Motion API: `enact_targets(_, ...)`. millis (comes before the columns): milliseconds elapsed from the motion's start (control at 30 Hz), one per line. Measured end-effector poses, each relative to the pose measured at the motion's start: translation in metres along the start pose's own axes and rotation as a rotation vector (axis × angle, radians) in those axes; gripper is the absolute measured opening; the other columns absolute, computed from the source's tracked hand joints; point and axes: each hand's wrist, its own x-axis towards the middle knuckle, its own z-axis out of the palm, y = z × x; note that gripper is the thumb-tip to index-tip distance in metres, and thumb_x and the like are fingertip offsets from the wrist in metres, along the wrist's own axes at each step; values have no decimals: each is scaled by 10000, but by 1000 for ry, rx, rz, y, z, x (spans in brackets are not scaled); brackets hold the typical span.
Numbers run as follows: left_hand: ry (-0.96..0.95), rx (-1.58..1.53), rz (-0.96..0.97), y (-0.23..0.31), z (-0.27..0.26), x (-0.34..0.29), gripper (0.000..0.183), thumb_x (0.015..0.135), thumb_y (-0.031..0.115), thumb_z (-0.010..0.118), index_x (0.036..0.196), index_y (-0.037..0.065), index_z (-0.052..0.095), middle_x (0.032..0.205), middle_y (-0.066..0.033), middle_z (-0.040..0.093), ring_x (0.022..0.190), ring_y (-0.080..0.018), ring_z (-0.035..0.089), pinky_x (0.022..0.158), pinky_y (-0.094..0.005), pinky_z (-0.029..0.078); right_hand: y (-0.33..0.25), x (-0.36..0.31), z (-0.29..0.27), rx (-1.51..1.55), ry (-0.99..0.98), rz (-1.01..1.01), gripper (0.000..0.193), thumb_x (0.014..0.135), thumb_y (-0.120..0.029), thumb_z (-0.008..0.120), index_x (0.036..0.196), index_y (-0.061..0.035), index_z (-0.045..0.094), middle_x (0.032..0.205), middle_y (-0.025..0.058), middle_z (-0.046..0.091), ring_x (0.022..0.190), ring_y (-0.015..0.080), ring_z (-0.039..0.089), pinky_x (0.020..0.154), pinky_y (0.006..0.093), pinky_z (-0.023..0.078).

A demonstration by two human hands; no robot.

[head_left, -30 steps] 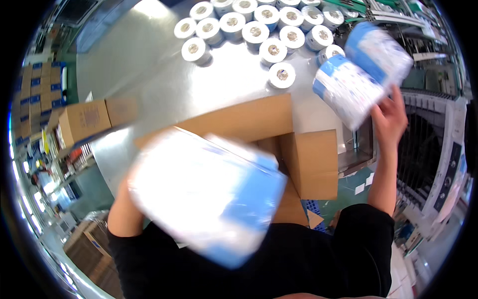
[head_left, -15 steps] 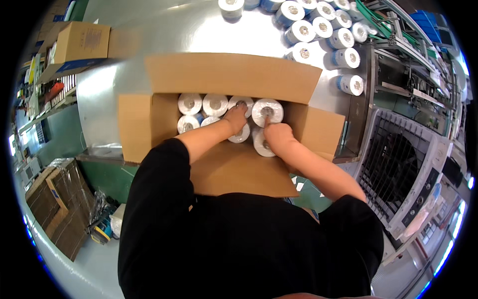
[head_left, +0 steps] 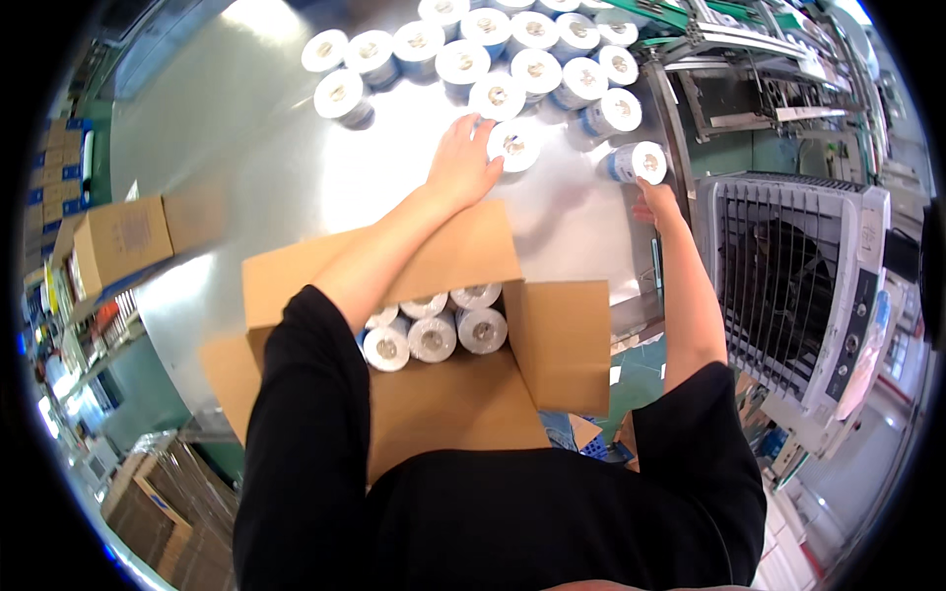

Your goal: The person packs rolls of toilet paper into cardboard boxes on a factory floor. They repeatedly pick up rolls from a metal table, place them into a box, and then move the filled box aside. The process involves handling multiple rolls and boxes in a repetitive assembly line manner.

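My left hand (head_left: 461, 165) is open beyond the carton's far flap. Its fingers are apart at the left side of a white-topped roll (head_left: 514, 147) with a hollow core. Farther right, my right hand (head_left: 660, 203) reaches a wrapped roll (head_left: 623, 163) near the table's right edge. One finger touches the lower rim of that roll's white end, while the other fingers curl loosely below it. In front of me stands an open cardboard carton (head_left: 448, 399) with several white rolls (head_left: 432, 338) upright inside. My left forearm crosses its far flap, which hides part of the contents.
Many more rolls (head_left: 463, 63) stand on the shiny metal table (head_left: 246, 128) at the far side. Metal framing (head_left: 729, 39) with green tubing runs along the far right. A grey air cooler (head_left: 788, 266) stands at the right; another cardboard box (head_left: 123, 241) is at the left.
Both hands have left the rolls in the carton and moved out to rolls on the table, the left ahead, the right farther right. The view has shifted toward the far right.
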Motion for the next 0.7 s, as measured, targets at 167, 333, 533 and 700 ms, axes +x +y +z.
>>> enact_targets(167,-207,247,77,1,46,76,608,798,339,673,1358,208,476,1438,-210,324,1340,-352,312,1088,-437,303,36,98,1,289,165,16,589,878,-462,612,1218,15,545,1132,164,568,795,237,623,629,352,520)
enact_targets(333,-229,403,20,-11,87,97,448,693,318,694,1119,179,684,1239,-196,447,1197,-336,368,1014,-425,331,43,98,36,-1,85,-145,695,734,-441,731,1199,30,521,1030,165,631,818,259,644,705,401,527)
enact_targets(533,-278,477,112,-15,79,107,437,650,306,731,1062,162,714,1087,-156,591,1049,-299,524,895,-393,423,-19,43,38,-589,112,-714,785,746,-271,684,1435,-177,321,1075,202,638,979,374,615,870,403,496)
enact_targets(700,-410,-191,-207,0,-33,107,404,709,359,732,996,75,722,781,-56,686,680,-145,618,642,-269,473,-57,64,46,-734,-205,-727,804,696,-127,674,1425,-254,362,968,216,649,914,397,627,803,452,504)
